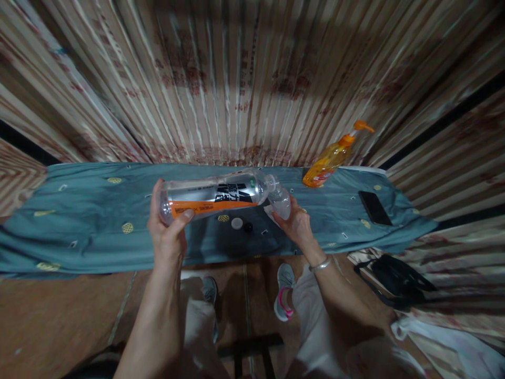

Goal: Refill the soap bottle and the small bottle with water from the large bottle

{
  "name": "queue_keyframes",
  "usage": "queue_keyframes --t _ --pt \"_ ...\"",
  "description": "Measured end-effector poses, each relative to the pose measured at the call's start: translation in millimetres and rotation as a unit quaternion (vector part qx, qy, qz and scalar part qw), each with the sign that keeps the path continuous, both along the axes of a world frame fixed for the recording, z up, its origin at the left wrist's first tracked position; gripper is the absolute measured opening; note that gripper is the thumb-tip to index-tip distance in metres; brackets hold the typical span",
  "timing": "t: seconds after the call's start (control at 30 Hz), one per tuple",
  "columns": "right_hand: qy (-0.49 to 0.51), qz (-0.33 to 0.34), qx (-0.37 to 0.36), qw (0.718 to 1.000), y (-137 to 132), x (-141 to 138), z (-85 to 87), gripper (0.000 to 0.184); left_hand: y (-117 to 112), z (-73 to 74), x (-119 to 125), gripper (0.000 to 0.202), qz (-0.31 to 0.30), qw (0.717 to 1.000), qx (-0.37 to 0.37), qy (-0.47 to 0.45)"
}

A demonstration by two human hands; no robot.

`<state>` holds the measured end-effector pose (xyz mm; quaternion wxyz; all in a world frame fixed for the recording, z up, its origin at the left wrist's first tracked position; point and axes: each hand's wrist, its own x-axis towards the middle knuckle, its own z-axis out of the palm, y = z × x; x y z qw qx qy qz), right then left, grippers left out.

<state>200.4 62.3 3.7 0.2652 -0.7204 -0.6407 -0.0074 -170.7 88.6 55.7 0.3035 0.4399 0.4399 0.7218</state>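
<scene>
My left hand (169,231) is wrapped round the base end of a large clear bottle (213,197) with an orange and black label, held on its side above the table. Its open mouth points right and meets the mouth of a smaller clear bottle (281,201), which my right hand (298,225) grips from below. Under the two bottles, a white cap (236,223) and a black cap (248,227) lie on the blue-green cloth (90,221) that covers the table.
An orange pump bottle (329,159) stands at the back right of the cloth. A black phone (374,207) lies near the right end. On the floor to the right is a black bag (396,279). A striped curtain (236,79) hangs behind.
</scene>
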Motion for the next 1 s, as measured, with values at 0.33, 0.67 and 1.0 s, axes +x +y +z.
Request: queue_keyframes --t 0.33,0.67,1.0 --pt "-0.016 -0.008 -0.002 1.0 -0.6 -1.8 2.4 0.081 0.0 -5.7 -2.8 0.099 -0.006 0.999 0.02 0.024" --pt "-0.009 -0.008 -0.014 1.0 -1.3 -2.6 6.4 0.078 1.4 -0.4 7.1 0.101 0.003 1.0 0.009 0.003" --pt "-0.003 -0.004 -0.001 1.0 -1.9 -3.4 9.2 0.079 -2.6 3.2 1.0 0.096 -0.011 1.0 0.003 0.015"
